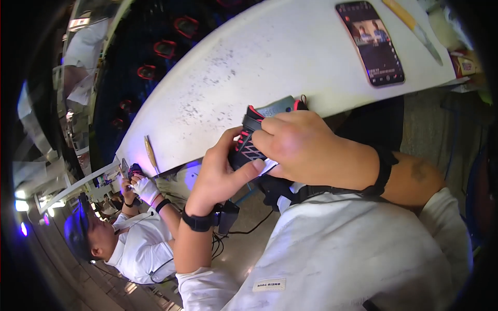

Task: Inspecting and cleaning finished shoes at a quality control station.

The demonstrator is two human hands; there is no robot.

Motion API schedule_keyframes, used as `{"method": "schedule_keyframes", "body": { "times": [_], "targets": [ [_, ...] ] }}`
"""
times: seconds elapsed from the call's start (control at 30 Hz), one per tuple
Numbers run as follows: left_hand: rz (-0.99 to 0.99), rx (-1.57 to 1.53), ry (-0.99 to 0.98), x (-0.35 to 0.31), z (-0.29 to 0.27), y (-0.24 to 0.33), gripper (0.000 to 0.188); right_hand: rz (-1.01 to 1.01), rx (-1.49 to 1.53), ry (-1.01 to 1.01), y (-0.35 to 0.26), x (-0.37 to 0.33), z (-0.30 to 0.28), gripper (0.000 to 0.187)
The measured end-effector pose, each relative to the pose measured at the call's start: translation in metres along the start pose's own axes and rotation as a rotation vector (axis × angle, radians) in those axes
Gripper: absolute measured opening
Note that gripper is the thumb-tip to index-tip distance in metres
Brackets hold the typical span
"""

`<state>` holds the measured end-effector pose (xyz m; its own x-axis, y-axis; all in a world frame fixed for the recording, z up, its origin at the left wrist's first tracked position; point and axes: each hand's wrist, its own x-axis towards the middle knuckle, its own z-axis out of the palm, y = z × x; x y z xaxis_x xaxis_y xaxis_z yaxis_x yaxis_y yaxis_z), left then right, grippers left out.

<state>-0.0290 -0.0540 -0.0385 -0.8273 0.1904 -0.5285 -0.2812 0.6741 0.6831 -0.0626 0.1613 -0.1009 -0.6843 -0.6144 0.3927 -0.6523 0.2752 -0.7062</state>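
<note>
Just over the table's near edge, both my hands are closed on a black shoe (250,149) with red trim and pinkish lines on its side. A grey shoe last (280,105) sticks out of its opening. My left hand (220,173) grips the shoe's near left end, thumb pointing right along it. Across the shoe's right side lies my right hand (303,147), its fingers curled against the upper. Between the left thumb and the right hand shows a small white piece (267,167); whether it belongs to the shoe I cannot tell.
A phone (371,44) and a wooden-handled knife (413,28) lie at the white table's (270,46) far right. Another wooden-handled tool (150,154) lies at left. A co-worker (140,238) there holds a dark shoe. Several red-rimmed dark things (165,48) stand beyond the table.
</note>
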Motion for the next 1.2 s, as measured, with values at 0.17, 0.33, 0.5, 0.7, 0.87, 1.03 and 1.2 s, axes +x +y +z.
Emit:
{"method": "schedule_keyframes", "body": {
  "times": [0.17,0.33,0.5,0.7,0.87,1.03,1.2],
  "targets": [
    [0.227,-0.566,0.163,0.002,0.016,-0.029,0.093,0.092,0.395,0.428,0.014,0.000,-0.052,0.034],
    [0.719,-0.431,0.438,0.036,0.016,0.044,0.115,0.303,1.064,0.336,0.009,0.047,-0.094,0.057],
    [0.576,0.226,0.505,0.042,-0.020,0.083,0.069,0.223,0.880,0.191,0.013,0.064,-0.084,0.066],
    [0.374,0.017,0.365,0.029,-0.029,0.058,0.072,0.100,0.519,-0.137,-0.005,0.082,-0.083,0.052],
    [0.346,-0.163,0.375,0.030,-0.023,0.030,0.068,0.128,0.733,-0.067,0.001,0.087,-0.058,0.035],
    [0.380,-0.418,0.412,0.031,-0.012,-0.009,0.066,0.143,1.196,0.193,0.027,0.073,-0.029,0.042],
    [0.348,-0.454,0.500,0.017,0.003,-0.023,0.071,0.213,1.557,0.305,0.014,0.067,-0.019,0.072]
  ]
}}
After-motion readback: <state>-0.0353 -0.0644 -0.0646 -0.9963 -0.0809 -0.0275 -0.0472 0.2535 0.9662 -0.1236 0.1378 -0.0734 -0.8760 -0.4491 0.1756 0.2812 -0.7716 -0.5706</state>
